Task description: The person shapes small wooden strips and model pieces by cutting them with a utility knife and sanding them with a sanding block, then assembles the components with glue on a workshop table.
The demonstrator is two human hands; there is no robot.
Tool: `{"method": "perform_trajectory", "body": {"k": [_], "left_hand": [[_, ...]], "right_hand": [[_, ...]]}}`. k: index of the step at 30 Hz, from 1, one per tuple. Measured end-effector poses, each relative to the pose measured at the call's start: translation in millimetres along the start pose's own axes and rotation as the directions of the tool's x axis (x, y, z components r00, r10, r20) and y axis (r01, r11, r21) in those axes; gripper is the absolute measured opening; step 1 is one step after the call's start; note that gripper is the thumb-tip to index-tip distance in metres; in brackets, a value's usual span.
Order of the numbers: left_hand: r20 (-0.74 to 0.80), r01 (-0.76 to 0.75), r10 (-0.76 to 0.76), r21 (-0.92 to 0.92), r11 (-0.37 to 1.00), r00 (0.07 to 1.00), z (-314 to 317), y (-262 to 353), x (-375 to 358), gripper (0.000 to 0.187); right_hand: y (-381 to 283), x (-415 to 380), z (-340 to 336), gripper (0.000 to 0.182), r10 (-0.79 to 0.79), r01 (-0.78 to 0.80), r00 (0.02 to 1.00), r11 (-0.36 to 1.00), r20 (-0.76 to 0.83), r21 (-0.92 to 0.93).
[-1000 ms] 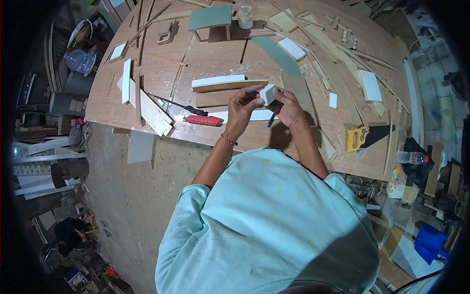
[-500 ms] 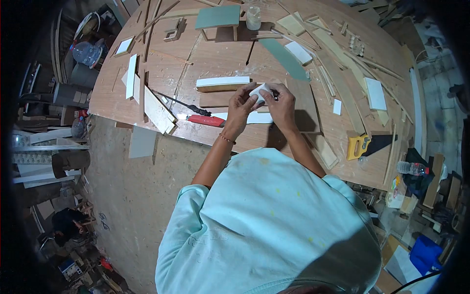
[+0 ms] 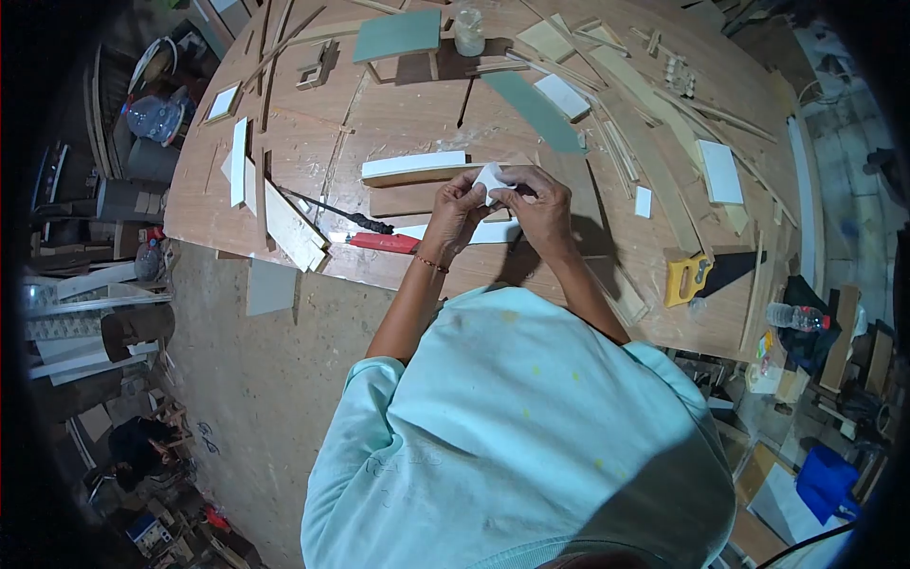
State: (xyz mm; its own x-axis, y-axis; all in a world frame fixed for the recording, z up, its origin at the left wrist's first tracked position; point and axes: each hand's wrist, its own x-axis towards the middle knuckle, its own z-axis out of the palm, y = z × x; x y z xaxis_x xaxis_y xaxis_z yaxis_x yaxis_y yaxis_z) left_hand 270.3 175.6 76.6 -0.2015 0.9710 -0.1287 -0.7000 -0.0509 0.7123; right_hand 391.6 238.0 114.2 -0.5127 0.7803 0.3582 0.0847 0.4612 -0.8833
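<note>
Above the near part of the table, both my hands hold a small white piece; whether it is a block or folded sheet I cannot make out. My left hand pinches its left side with thumb and fingers. The fingers of my right hand are closed on its right side, thumb along the lower edge. Just beyond my left hand lies a white-topped wooden strip. Near my left wrist are a red-handled tool and a long white strip, partly hidden by my hands.
A yellow-handled saw lies near the table's right edge. At the back stand a green-topped small bench and a cloudy jar. A green board, white blocks and wooden strips are scattered across the wooden table.
The white piece has been turned in my fingers and shows a more pointed outline. My right fingers have folded further over it. The view has shifted slightly, moving the table leftward.
</note>
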Motion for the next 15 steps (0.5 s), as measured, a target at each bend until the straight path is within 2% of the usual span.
{"method": "perform_trajectory", "body": {"k": [3, 5, 6, 8, 9, 12, 14, 15], "left_hand": [[0.023, 0.013, -0.012, -0.028, 1.0, 1.0, 0.9, -2.3, 3.3, 0.026], [0.031, 0.018, -0.016, -0.051, 0.999, 0.999, -2.1, -4.6, 5.2, 0.027], [0.056, 0.028, -0.024, -0.077, 0.997, 0.998, -4.1, -5.5, 5.6, 0.03], [0.081, 0.041, -0.033, -0.102, 0.994, 0.996, -5.9, -4.4, 5.3, 0.032], [0.115, 0.057, -0.045, -0.106, 0.993, 0.992, -7.1, -3.4, 4.5, 0.034], [0.163, 0.104, -0.086, -0.109, 0.989, 0.983, -9.5, 0.5, 0.1, 0.039], [0.179, 0.131, -0.11, -0.11, 0.985, 0.978, -7.4, 2.8, -1.7, 0.041], [0.181, 0.132, -0.111, -0.111, 0.985, 0.977, -5.7, 4.0, -3.1, 0.041]], "right_hand": [[-3.1, -3.7, -3.7, 0.019, 0.072, -0.067, 0.996, 0.993, -0.047, 0.097], [-10.3, -2.3, -8.7, 0.016, -0.031, 0.034, 0.998, 0.997, -0.045, 0.064], [-10.0, -2.4, -9.3, 0.016, -0.031, 0.034, 0.998, 0.997, -0.048, 0.065], [-8.3, -2.7, -10.0, 0.013, 0.044, -0.026, 0.997, 0.966, -0.065, 0.258], [-2.3, -2.2, -11.8, 0.013, 0.045, -0.026, 0.997, 0.965, -0.065, 0.259], [11.4, 1.0, -15.9, 0.021, 0.089, -0.077, 0.995, 0.972, -0.043, 0.221], [4.0, 5.6, -18.0, 0.041, 0.041, -0.056, 0.996, 0.976, 0.074, 0.209], [4.8, 4.5, -17.1, 0.059, 0.015, -0.039, 0.99, 0.984, 0.139, 0.172]]}}
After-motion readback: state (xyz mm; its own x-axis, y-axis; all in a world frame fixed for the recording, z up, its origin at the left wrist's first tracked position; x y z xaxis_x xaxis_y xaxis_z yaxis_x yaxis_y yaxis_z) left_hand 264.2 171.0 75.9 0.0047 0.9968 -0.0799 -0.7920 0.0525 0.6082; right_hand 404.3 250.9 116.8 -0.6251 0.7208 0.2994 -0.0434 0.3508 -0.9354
